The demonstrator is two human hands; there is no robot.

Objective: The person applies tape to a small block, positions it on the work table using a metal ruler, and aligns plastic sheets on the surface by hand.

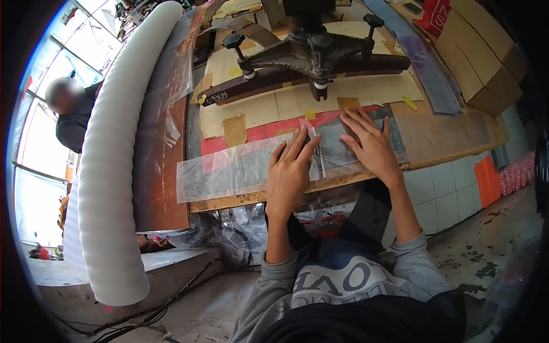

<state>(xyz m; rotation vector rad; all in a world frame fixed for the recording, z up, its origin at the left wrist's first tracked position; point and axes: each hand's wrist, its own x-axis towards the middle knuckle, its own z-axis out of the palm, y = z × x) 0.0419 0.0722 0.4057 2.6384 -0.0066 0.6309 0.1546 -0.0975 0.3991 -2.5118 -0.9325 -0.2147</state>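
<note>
Near the front edge of the work table, a translucent plastic strip point(223, 174) lies across a dark and red surface. My left hand point(290, 171) rests on its right part, fingers stretched out and slightly apart. To the right, my right hand point(372, 143) lies over a second film-like piece point(337, 155), fingers spread and pointing away from me. Neither hand is closed around anything. Beyond my fingertips are cream cardboard sheets point(257, 111) with brown tape point(235, 130) on them. What lies directly beneath my palms is hidden.
A black metal clamp frame point(320, 57) stands over the table just beyond my hands. A large white foam roll point(111, 171) leans along the left side, with a person point(74, 111) behind it. Cardboard boxes point(480, 51) sit at the right; cables point(166, 303) cross the floor.
</note>
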